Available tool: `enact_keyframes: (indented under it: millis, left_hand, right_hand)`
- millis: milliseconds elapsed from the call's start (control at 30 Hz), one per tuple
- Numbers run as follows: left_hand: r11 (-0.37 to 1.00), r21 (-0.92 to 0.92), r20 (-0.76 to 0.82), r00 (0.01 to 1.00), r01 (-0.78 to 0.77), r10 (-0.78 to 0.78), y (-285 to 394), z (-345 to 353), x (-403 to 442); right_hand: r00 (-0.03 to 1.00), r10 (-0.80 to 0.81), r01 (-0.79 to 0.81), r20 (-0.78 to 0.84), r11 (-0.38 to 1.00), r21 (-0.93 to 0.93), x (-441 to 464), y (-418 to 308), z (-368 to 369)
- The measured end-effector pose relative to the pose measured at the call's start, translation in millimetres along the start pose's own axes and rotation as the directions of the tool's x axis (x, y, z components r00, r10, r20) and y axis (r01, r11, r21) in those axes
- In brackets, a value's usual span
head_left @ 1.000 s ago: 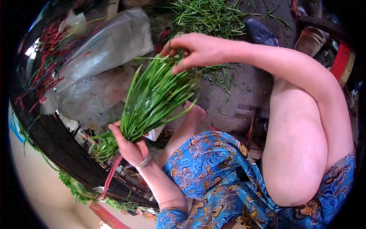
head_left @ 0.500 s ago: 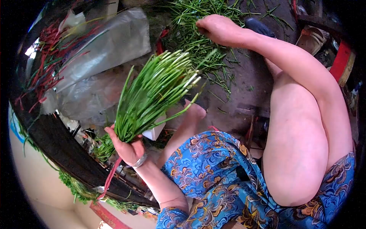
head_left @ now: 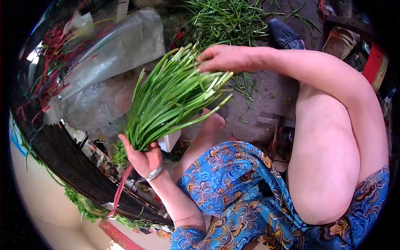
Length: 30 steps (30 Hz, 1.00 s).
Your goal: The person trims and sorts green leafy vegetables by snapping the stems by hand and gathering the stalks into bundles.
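So my left hand (head_left: 143, 161) grips a gathered chive bunch (head_left: 168, 104), no tie visible, right hand (head_left: 225, 58) at its far ends, grip unclear, loose greens (head_left: 227, 21) beyond unbunched.

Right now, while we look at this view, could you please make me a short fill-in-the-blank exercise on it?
1. The left hand grips a bunch of stalks, whose main colour is ____.
2. The hand by the bunch's pale ends is the person's ____ one.
3. A silvery bracelet circles the person's ____ wrist.
4. The patterned garment has a mainly ____ background.

Missing words: green; right; left; blue.
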<state>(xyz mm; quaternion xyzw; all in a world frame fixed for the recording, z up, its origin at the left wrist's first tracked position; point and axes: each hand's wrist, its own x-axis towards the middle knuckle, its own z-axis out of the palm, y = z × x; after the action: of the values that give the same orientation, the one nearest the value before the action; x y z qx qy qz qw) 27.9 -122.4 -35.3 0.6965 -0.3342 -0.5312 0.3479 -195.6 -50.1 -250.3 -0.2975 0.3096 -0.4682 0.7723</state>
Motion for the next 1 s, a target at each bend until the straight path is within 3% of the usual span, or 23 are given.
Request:
enact_keyframes:
  millis: [33, 67, 133, 200, 233, 267, 333, 400, 533, 600, 633, 667, 733, 800, 867, 933, 967, 1000]
  left_hand:
    - [0.998, 0.056, 0.037, 0.999, -0.017, 0.015, -1.3, -4.6, 2.3]
    - [0.993, 0.111, 0.077, 0.997, -0.037, 0.029, -2.9, -6.7, 3.6]
    - [0.99, 0.137, 0.032, 0.999, -0.042, 0.038, -4.7, -3.6, 2.0]
    - [0.989, 0.142, -0.038, 0.998, -0.048, 0.054, -4.9, -1.9, 2.6]
    - [0.989, 0.143, -0.036, 0.998, -0.049, 0.055, -3.7, -1.5, 2.4]
    - [0.984, 0.169, -0.039, 0.997, -0.061, 0.069, -2.1, -1.7, 1.6]
    - [0.979, 0.192, -0.044, 0.996, -0.072, 0.082, -1.4, -3.3, 2.4]
    - [0.985, 0.148, -0.094, 0.99, -0.089, 0.103, -2.2, -5.7, 5.2]
    - [0.989, 0.123, -0.102, 0.99, -0.081, 0.094, 0.7, -13.1, 9.5]
    - [0.993, 0.085, -0.078, 0.993, -0.087, 0.094, 3.7, -18.7, 13.2]
    - [0.995, 0.048, -0.053, 0.994, -0.091, 0.094, 4.4, -20.5, 14.3]
    - [0.995, 0.048, -0.053, 0.994, -0.092, 0.094, 4.0, -20.9, 14.9]
    - [0.995, 0.019, -0.088, 0.991, -0.097, 0.099, 3.1, -21.2, 16.3]
    - [0.996, 0.005, -0.067, 0.994, -0.086, 0.086, 2.6, -23.0, 18.0]
    - [0.997, -0.009, -0.043, 0.996, -0.078, 0.078, 3.8, -22.8, 16.8]
    - [0.999, -0.015, 0.059, 0.997, -0.038, 0.039, 7.8, -21.8, 13.3]
    - [0.999, -0.044, 0.202, 0.979, -0.011, 0.02, 8.9, -28.8, 15.1]
    - [0.999, -0.046, 0.204, 0.979, -0.011, 0.021, 8.3, -23.4, 12.2]
  right_hand:
    - [0.998, 0.052, -0.045, -0.031, 0.982, 0.182, -2.4, -3.4, -1.3]
    - [0.996, 0.087, -0.083, -0.021, 0.984, 0.159, -5.3, -9.4, -8.3]
    - [0.998, 0.007, -0.007, -0.063, 1.0, -0.004, 1.5, -2.1, -19.5]
    - [0.95, -0.304, 0.279, -0.063, 0.924, -0.26, 0.9, 9.2, -26.8]
    - [0.981, -0.134, 0.101, -0.141, 0.971, -0.215, -0.4, 11.2, -30.1]
    - [0.984, -0.059, 0.034, -0.169, 0.988, -0.149, -0.1, 13.0, -33.8]
    - [0.971, 0.09, -0.093, -0.221, 0.996, -0.005, -1.3, 9.8, -37.4]
    - [0.911, 0.194, -0.116, -0.364, 0.968, 0.224, -6.7, 4.4, -45.3]
    - [0.848, 0.234, 0.017, -0.476, 0.885, 0.466, -7.7, 15.7, -72.0]
    - [0.746, 0.273, 0.094, -0.607, 0.859, 0.503, -9.7, 18.3, -88.9]
    - [0.698, 0.251, 0.182, -0.67, 0.843, 0.506, -11.2, 23.6, -99.2]
    - [0.716, 0.17, 0.261, -0.677, 0.834, 0.486, -12.5, 34.5, -111.6]
    - [0.738, 0.144, 0.143, -0.659, 0.921, 0.361, -12.1, 26.4, -106.4]
    - [0.879, 0.063, -0.001, -0.472, 0.991, 0.13, -12.9, 16.2, -78.3]
    - [0.977, 0.099, -0.09, -0.186, 0.994, 0.056, -14.9, 12.6, -54.1]
    - [0.978, 0.196, -0.188, -0.072, 0.976, 0.107, -9.7, 18.9, -37.5]
    - [0.977, 0.212, -0.205, -0.039, 0.969, 0.138, -9.4, 20.6, -32.7]
    - [0.98, 0.196, -0.186, -0.027, 0.96, 0.207, -6.9, 21.6, -27.1]
